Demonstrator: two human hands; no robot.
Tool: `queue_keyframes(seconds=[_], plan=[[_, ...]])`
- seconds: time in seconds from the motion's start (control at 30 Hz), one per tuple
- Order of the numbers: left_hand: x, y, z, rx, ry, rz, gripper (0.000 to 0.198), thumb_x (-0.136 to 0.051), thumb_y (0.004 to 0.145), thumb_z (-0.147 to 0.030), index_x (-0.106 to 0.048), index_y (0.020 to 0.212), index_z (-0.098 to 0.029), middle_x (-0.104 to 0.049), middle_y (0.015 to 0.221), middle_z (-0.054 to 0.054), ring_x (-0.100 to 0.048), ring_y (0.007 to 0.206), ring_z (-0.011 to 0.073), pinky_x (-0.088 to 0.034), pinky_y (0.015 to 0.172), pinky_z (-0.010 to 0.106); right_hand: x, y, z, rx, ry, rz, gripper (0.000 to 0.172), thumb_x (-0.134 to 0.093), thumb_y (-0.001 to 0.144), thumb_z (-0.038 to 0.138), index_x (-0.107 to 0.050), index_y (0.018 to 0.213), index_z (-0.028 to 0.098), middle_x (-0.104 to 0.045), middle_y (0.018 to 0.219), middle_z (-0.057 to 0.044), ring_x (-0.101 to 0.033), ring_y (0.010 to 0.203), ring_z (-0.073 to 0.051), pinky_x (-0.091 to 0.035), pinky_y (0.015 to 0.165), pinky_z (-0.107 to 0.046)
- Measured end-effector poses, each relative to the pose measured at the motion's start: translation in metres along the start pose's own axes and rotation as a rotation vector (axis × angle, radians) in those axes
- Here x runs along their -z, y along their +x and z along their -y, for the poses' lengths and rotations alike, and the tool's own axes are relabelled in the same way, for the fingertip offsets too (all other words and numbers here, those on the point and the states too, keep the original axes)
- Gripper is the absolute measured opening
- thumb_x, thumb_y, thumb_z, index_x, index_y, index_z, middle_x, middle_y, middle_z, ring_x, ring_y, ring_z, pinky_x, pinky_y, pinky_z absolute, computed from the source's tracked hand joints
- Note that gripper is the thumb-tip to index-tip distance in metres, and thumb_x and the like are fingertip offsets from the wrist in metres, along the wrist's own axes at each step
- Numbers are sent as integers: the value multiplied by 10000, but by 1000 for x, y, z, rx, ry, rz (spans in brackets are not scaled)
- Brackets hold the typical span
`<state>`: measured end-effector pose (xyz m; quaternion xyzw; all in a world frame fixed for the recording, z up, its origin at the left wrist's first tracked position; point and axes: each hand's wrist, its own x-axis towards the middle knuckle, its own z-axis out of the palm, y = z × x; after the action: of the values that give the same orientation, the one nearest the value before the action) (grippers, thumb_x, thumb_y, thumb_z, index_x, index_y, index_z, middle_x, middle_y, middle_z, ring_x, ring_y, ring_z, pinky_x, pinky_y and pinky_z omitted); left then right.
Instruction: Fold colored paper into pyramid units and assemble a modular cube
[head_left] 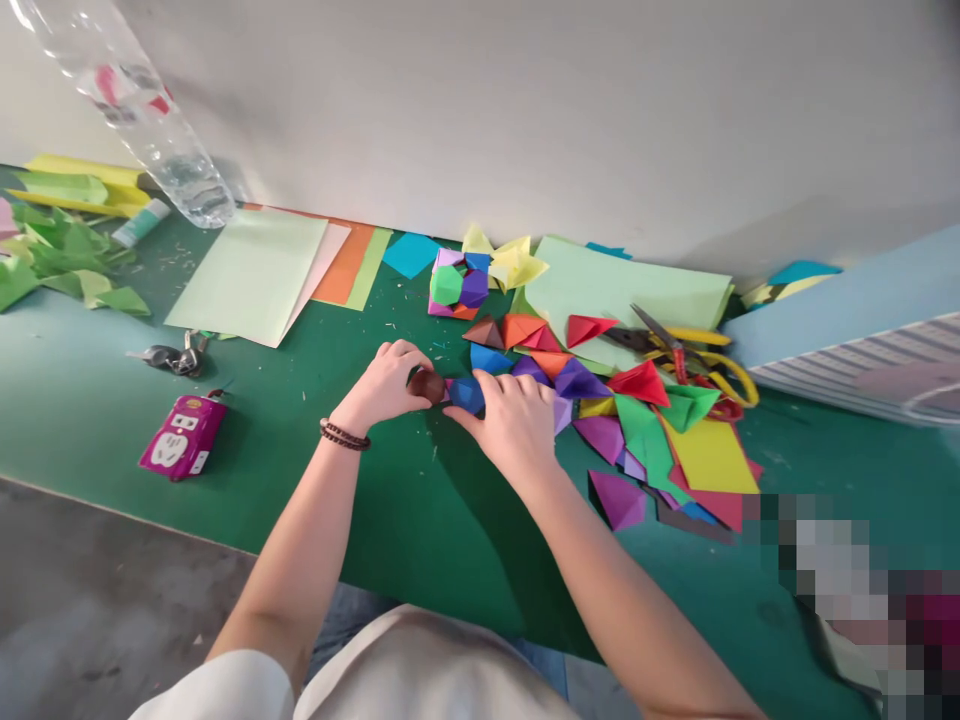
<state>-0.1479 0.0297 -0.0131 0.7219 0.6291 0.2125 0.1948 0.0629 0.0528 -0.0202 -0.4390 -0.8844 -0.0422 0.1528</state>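
Near the middle of the green table [285, 420], my left hand [390, 385] is closed on a brown folded paper piece [427, 386]. Just right of it, my right hand [516, 415] has thumb and fingers round a blue folded paper piece [466, 394]. The two pieces meet, with a sliver of pink between them. Behind my hands stands a multicoloured paper ball [459, 284]. Folded pieces in several colours, such as a blue one [491, 358], a red one [640, 383] and a purple one [619, 500], lie right of and beyond my right hand.
Scissors [705, 360] lie at the right beside a light blue box [847, 310]. Paper sheets [255, 270] and a plastic bottle [165, 130] are at the back left. Keys [176, 354], a purple socket block [184, 436], a glue stick [142, 222] and green scraps [67, 250] are at the left.
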Motion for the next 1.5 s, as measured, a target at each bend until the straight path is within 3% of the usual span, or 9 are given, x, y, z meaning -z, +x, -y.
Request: queue_keyframes(seconds=[0.23,0.5,0.63,0.77,0.9,1.07,1.23,1.4,1.5], plan=[[2,2,2,-23,-7,-27,360,-681,716,-166,-663,1076,-173,-685,1132,72,-586,1083,247,-415,1000,401,-2,-9,-13,19,25,24,394,-679,849,440,-666,1138,172,-701,913,-102,-516,862,-277,-288,734,-385],[-5,4,5,1,-50,-97,420,-587,742,-113,-645,1150,-192,-704,1170,50,-587,1090,245,-465,960,395,-12,-3,-17,-34,66,-29,364,-620,892,394,-652,1176,168,-713,899,-110,-541,880,-287,-324,742,-393],[-5,5,4,-50,-59,-120,426,-643,754,-188,-630,1180,-201,-670,1239,65,-575,1149,257,-443,1012,430,1,-1,-55,-117,88,-159,245,-583,895,318,-703,1062,186,-729,905,-102,-562,861,-283,-362,743,-394],[-9,8,-2,-29,-24,-271,317,-663,806,-298,-661,1105,-194,-665,1208,88,-574,1135,263,-442,1012,450,20,-8,-100,-150,116,-261,210,-574,894,290,-731,982,181,-735,904,-115,-584,870,-281,-413,812,-420],[-16,13,-16,-54,3,-367,212,-625,861,-277,-668,1047,-185,-689,1126,80,-593,1069,239,-455,993,429,23,-19,-120,-170,124,-320,200,-574,894,285,-738,921,175,-738,845,-107,-590,829,-271,-438,800,-409],[-21,34,-50,-48,118,-223,192,-615,862,-228,-675,1038,-180,-683,1125,82,-608,1029,242,-477,934,394,10,-27,-119,-143,122,-273,183,-583,896,275,-742,906,185,-738,841,-92,-587,836,-262,-428,793,-404],[-32,67,-84,105,335,-108,339,-630,867,-331,-615,1138,-127,-658,1082,142,-625,1012,311,-481,836,421,10,-33,-118,-147,144,-289,173,-603,897,277,-749,892,184,-743,831,-85,-582,839,-251,-419,757,-386],[-45,86,-96,143,398,-85,266,-636,863,-304,-630,1088,-160,-651,1094,112,-625,1021,283,-479,840,380,14,-35,-125,-200,129,-310,156,-633,881,271,-758,872,178,-744,811,-76,-566,824,-249,-398,731,-369],[-49,91,-97,123,350,-88,234,-614,873,-281,-640,1076,-169,-657,1077,101,-623,1018,264,-491,829,360,15,-34,-124,-202,151,-225,152,-660,868,302,-762,887,191,-742,820,-63,-557,848,-256,-384,744,-373]])
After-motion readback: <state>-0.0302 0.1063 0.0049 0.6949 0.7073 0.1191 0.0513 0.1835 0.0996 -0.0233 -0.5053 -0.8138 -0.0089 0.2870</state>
